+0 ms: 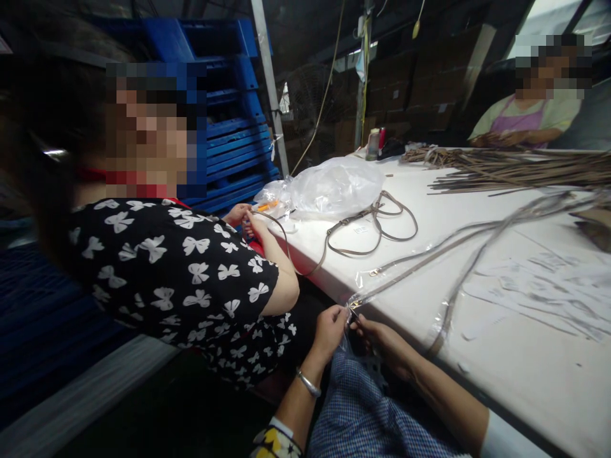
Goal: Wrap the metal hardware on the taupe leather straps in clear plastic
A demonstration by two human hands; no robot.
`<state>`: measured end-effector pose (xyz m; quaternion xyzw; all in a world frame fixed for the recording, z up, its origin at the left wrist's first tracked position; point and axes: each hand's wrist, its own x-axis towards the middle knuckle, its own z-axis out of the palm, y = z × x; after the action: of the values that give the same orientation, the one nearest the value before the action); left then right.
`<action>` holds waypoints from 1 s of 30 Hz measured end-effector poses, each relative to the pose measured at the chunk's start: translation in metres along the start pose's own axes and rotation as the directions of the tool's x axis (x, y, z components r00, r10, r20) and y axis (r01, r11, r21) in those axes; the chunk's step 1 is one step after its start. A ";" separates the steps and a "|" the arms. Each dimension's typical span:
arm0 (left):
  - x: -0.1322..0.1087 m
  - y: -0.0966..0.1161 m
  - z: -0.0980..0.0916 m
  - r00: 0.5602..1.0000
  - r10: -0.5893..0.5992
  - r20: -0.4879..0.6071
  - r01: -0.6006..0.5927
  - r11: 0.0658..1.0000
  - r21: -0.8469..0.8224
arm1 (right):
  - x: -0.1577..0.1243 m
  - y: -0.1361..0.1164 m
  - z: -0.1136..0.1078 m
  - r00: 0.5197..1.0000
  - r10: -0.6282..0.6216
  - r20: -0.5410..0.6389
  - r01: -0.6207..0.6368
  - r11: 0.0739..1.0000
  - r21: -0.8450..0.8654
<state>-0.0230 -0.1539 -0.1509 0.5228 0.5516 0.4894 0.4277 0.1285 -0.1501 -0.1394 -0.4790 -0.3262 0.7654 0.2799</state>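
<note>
At the table's near edge, my left hand [331, 332] pinches the end of a long brown strap in a clear plastic sleeve [396, 270]. A gold-coloured metal clasp [354, 304] shows at that end, just beyond my fingertips. Close beside it on the right, my right hand [377, 337] is closed, thumb against finger, on something small and dark that I cannot make out. A second strap with a metal hook [376, 271] lies along the first. Another sleeved strap [451, 312] crosses the table to the right of my hands.
On my left a co-worker [191, 254] holds a thin brown strap [353, 253] looped on the white table [401, 340]. Clear plastic bags [334, 184], strap bundles [515, 170] and paper slips [544, 286] lie on it. Another person [525, 121] sits across. Blue pallets [233, 152] stand behind.
</note>
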 end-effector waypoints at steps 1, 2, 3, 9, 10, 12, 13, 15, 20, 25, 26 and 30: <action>0.000 0.001 -0.001 1.000 0.022 -0.007 -0.022 0.999 0.039 | 0.001 -0.001 0.001 1.000 -0.004 -0.002 0.004 1.000 -0.008; -0.001 0.003 -0.002 0.999 0.043 -0.013 -0.042 0.996 0.077 | 0.001 -0.002 0.001 1.000 -0.008 -0.005 0.008 1.000 -0.015; -0.002 0.004 -0.002 0.998 0.063 -0.016 -0.060 0.992 0.112 | 0.002 -0.002 0.002 1.000 -0.012 -0.006 0.012 1.000 -0.023; -0.005 0.009 -0.003 0.991 0.126 0.038 -0.132 0.965 0.229 | 0.007 -0.002 0.001 0.998 -0.062 -0.002 0.061 0.997 -0.055; -0.005 0.009 -0.003 0.991 0.128 0.042 -0.134 0.963 0.235 | 0.008 -0.002 0.001 0.997 -0.074 -0.007 0.074 0.996 -0.058; -0.005 0.009 -0.003 0.991 0.128 0.044 -0.135 0.961 0.242 | 0.010 -0.001 0.001 0.995 -0.100 -0.021 0.099 0.993 -0.063; -0.004 0.010 -0.003 0.991 0.128 0.045 -0.135 0.961 0.242 | 0.010 0.000 0.002 0.993 -0.115 -0.030 0.113 0.992 -0.063; -0.004 0.010 -0.003 0.990 0.128 0.051 -0.137 0.962 0.236 | 0.012 0.000 0.004 0.989 -0.142 -0.049 0.139 0.988 -0.061; -0.005 0.006 -0.006 0.994 0.104 0.029 -0.108 0.974 0.200 | 0.009 0.004 0.003 0.984 -0.163 -0.071 0.159 0.985 -0.060; -0.006 -0.006 -0.010 0.997 0.046 -0.057 -0.037 0.989 0.142 | -0.003 0.018 -0.004 0.991 -0.105 -0.087 0.098 0.992 -0.076; -0.007 -0.008 -0.010 0.997 0.035 -0.065 -0.027 0.991 0.128 | -0.006 0.021 -0.005 0.991 -0.101 -0.090 0.094 0.993 -0.078; -0.008 -0.010 -0.008 0.997 -0.001 -0.075 0.007 0.997 0.081 | -0.011 0.023 -0.005 0.990 -0.092 -0.104 0.085 0.994 -0.067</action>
<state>-0.0319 -0.1622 -0.1593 0.5197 0.5878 0.4850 0.3863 0.1349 -0.1713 -0.1526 -0.5129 -0.3553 0.7148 0.3158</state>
